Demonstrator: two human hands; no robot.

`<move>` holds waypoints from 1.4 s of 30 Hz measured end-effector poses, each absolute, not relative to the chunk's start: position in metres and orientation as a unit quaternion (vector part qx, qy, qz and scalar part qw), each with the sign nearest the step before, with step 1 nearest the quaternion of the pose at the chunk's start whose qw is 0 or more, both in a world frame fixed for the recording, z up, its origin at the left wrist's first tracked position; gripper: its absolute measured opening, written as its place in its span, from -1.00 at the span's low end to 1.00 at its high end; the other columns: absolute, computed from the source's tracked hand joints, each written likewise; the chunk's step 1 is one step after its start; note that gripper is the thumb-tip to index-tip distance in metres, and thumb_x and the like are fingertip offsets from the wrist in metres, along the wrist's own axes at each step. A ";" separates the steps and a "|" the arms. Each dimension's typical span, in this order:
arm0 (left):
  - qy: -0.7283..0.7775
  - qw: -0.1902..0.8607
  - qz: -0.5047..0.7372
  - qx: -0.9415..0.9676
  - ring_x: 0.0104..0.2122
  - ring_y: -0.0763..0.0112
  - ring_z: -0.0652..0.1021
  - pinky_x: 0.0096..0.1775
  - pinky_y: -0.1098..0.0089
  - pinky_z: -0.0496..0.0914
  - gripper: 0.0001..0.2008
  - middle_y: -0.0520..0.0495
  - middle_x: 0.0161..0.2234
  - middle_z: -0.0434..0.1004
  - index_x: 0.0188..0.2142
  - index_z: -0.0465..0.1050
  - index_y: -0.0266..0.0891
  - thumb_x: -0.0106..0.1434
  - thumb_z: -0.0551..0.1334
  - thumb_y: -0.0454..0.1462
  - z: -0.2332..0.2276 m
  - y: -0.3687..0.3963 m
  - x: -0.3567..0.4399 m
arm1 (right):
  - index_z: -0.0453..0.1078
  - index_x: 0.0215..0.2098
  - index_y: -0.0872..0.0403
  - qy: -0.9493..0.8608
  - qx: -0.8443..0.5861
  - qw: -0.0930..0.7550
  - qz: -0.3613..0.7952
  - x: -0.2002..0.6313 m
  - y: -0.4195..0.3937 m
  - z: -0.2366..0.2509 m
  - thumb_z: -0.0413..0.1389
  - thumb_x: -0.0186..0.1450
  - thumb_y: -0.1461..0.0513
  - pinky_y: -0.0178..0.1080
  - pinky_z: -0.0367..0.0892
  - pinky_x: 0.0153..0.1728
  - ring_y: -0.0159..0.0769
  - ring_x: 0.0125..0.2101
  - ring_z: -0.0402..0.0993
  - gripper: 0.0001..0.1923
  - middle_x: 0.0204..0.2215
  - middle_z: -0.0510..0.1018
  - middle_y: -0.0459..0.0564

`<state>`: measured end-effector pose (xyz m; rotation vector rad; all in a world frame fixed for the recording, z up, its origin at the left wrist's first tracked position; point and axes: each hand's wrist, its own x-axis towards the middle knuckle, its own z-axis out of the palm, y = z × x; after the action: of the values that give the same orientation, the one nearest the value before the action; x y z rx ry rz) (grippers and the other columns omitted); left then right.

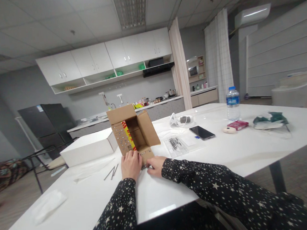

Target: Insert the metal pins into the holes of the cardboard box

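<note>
An open cardboard box (146, 143) stands on the white table in front of me, its flaps spread and its inside facing me. A strip of yellow and red tape runs down its left side, among several small grey dots that look like metal studs. My left hand (131, 165) is closed over the lower left edge of the box. At the lower right corner, my right hand (156, 165) has its fingers curled against the cardboard; the fingertips are partly hidden. Left of the hands lie a few thin metal rods (112, 172).
Behind the box is a white carton (89, 147). A clear bag of small metal pieces (176, 145), a phone (202, 132), a white cable coil (182, 120), a water bottle (233, 104) and a green package (270, 120) lie rightward. A crumpled white bag (49, 205) rests at left.
</note>
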<state>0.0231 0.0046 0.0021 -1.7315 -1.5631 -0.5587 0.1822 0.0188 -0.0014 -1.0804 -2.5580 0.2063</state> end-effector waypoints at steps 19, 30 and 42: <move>-0.499 0.271 -0.319 -0.759 -0.27 0.33 0.46 -0.19 0.32 0.30 -0.84 -0.10 -0.32 0.47 -0.25 0.34 -0.23 0.26 0.02 -0.30 0.008 0.001 0.026 | 0.45 -0.17 0.03 -0.904 -0.386 0.169 0.074 0.183 0.020 0.001 0.04 0.13 0.14 -0.23 0.33 -0.35 -0.17 -0.32 0.49 -0.68 -0.41 0.55 0.00; -0.530 0.166 -0.295 -0.777 -0.33 0.37 0.45 -0.24 0.35 0.34 -0.90 -0.04 -0.35 0.45 -0.32 0.33 -0.20 0.16 0.07 -0.34 0.002 0.004 0.022 | 0.40 -0.08 0.00 -0.908 -0.378 0.168 0.067 0.183 0.020 -0.002 0.02 0.15 0.15 -0.22 0.33 -0.36 -0.14 -0.32 0.50 -0.63 -0.37 0.56 0.00; -0.556 0.154 -0.224 -0.785 -0.22 0.30 0.46 -0.18 0.30 0.28 -0.89 -0.07 -0.31 0.47 -0.37 0.36 -0.20 0.14 0.07 -0.34 0.007 -0.003 0.024 | 0.42 -0.18 0.03 -0.914 -0.366 0.164 0.064 0.183 0.022 -0.003 0.00 0.16 0.16 -0.20 0.33 -0.33 -0.13 -0.29 0.49 -0.71 -0.35 0.55 0.01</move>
<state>0.0245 -0.0025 0.0073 -2.2517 -1.5953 -0.6411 0.1829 0.0219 -0.0028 -1.0420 -2.6048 0.1836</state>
